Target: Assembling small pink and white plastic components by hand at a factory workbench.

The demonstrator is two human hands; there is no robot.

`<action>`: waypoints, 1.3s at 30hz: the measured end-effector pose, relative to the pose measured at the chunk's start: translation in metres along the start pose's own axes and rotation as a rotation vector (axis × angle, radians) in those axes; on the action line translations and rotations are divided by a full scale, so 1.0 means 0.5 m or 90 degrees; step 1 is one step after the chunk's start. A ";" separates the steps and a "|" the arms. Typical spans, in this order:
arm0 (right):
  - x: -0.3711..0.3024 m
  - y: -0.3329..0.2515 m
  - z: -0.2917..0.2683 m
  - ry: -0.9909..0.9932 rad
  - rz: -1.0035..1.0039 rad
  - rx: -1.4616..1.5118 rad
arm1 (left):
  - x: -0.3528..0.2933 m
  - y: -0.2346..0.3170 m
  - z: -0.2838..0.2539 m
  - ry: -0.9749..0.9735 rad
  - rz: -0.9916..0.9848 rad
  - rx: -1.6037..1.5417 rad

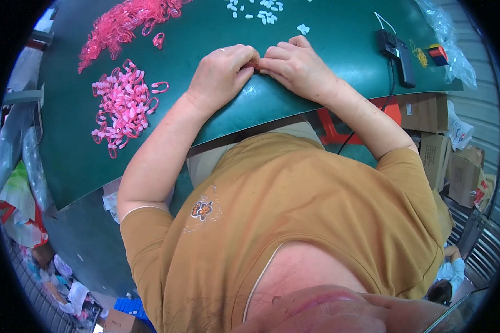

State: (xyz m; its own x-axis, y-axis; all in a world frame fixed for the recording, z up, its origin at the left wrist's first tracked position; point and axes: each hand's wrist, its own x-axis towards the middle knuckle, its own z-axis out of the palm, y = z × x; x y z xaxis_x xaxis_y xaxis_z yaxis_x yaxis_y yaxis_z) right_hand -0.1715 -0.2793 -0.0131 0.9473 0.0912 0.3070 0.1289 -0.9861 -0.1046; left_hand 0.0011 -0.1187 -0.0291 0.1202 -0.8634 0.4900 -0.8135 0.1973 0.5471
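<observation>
My left hand (221,75) and my right hand (299,65) meet fingertip to fingertip just above the green table (283,108). Both are closed in a pinch, and whatever sits between the fingers is hidden or too small to name. Left of my left hand lies a heap of pink loops with pale pink pieces on them (126,105). Farther off, at the upper left, spreads a larger pile of plain pink loops (122,25). Beyond my right hand are several small white oblong pieces (268,18), with a few more white pieces (303,29) closer to it.
A black box-shaped device (397,55) with a cable stands on the right of the table, near a small orange and black block (439,54). Clear plastic wrap (455,61) hangs over the right edge. Cardboard boxes (434,155) are stacked below.
</observation>
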 end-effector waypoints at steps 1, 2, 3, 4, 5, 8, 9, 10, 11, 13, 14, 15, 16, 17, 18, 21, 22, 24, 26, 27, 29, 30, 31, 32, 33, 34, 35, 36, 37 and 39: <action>-0.002 -0.004 -0.002 0.003 0.003 -0.021 | -0.001 0.002 0.000 0.005 -0.004 -0.008; -0.006 -0.007 -0.001 0.009 0.002 -0.028 | -0.002 0.003 0.000 0.008 0.004 -0.004; -0.012 -0.006 0.005 0.032 0.016 0.013 | -0.005 0.001 0.003 0.008 0.007 -0.002; -0.016 -0.005 0.008 0.055 0.030 0.054 | -0.005 -0.001 0.003 0.007 0.011 -0.002; -0.018 -0.002 0.008 0.057 0.030 0.052 | -0.003 -0.003 0.001 0.008 0.013 -0.001; -0.035 0.001 0.007 0.072 0.170 0.273 | -0.007 -0.002 0.004 0.005 0.047 0.025; -0.034 0.000 0.006 0.070 0.174 0.275 | -0.004 -0.001 0.002 0.006 0.050 0.039; -0.032 -0.001 0.006 0.068 0.153 0.240 | -0.004 -0.001 0.002 0.006 0.053 0.053; -0.030 -0.002 0.006 0.066 0.132 0.206 | -0.006 -0.001 0.003 0.006 0.056 0.052; -0.021 -0.001 0.004 0.045 0.116 0.183 | -0.006 -0.004 0.005 0.007 0.057 0.049; -0.019 -0.001 0.001 0.024 0.096 0.159 | -0.006 -0.005 0.006 0.012 0.059 0.049; -0.016 -0.003 -0.003 0.023 0.097 0.162 | -0.005 -0.005 0.007 0.009 0.056 0.049; -0.013 -0.006 -0.007 0.018 0.077 0.111 | -0.003 -0.004 0.008 0.018 0.067 0.043; -0.012 -0.008 -0.008 0.013 0.057 0.060 | -0.002 -0.005 0.008 0.027 0.079 0.037; -0.013 -0.009 -0.006 0.012 0.059 0.062 | -0.001 -0.006 0.008 0.025 0.077 0.036; -0.012 -0.016 0.000 0.036 0.033 -0.029 | 0.000 -0.005 0.008 0.014 0.056 0.045; -0.012 -0.021 0.004 0.050 0.024 -0.070 | -0.001 -0.003 0.007 0.013 0.041 0.044; -0.015 -0.030 0.008 0.069 0.011 -0.117 | -0.006 0.000 0.006 0.010 0.015 0.038; -0.009 -0.031 0.009 0.079 -0.003 -0.110 | -0.013 -0.004 0.008 0.017 0.006 0.022; -0.009 -0.030 0.011 0.086 0.009 -0.085 | -0.011 -0.004 0.007 0.025 0.007 0.000; -0.016 -0.009 0.010 0.047 0.100 0.070 | -0.005 0.016 0.003 0.043 -0.080 -0.090; -0.011 -0.001 -0.006 -0.006 0.167 0.126 | -0.003 0.023 -0.004 0.062 -0.113 -0.114; -0.014 0.024 -0.004 0.025 0.227 0.247 | -0.002 0.020 -0.009 0.077 -0.115 -0.105; -0.009 0.054 0.002 0.053 0.288 0.368 | 0.001 0.010 -0.014 0.058 -0.135 -0.096; 0.003 0.066 -0.003 0.122 0.263 0.430 | -0.002 0.004 -0.016 0.036 -0.158 -0.091; 0.025 0.060 -0.025 0.107 0.374 0.534 | -0.002 0.002 -0.020 0.017 -0.148 -0.068; 0.048 0.053 -0.035 0.110 0.398 0.635 | -0.010 0.003 -0.022 0.024 -0.151 -0.069; 0.070 0.048 -0.044 0.116 0.424 0.732 | -0.013 0.002 -0.022 0.034 -0.157 -0.071; 0.090 0.034 -0.055 0.114 0.445 0.850 | -0.009 -0.001 -0.021 0.040 -0.157 -0.076; 0.106 0.033 -0.044 0.051 0.430 1.064 | -0.012 -0.018 -0.019 0.136 -0.182 -0.160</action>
State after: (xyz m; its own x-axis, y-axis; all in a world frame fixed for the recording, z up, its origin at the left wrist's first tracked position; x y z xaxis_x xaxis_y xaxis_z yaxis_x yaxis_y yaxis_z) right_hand -0.1259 -0.2936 0.0222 0.9474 -0.2810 -0.1533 -0.0562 0.3253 -0.9439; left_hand 0.0131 -0.1109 -0.0304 0.4566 -0.7898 0.4094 -0.5697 0.0939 0.8165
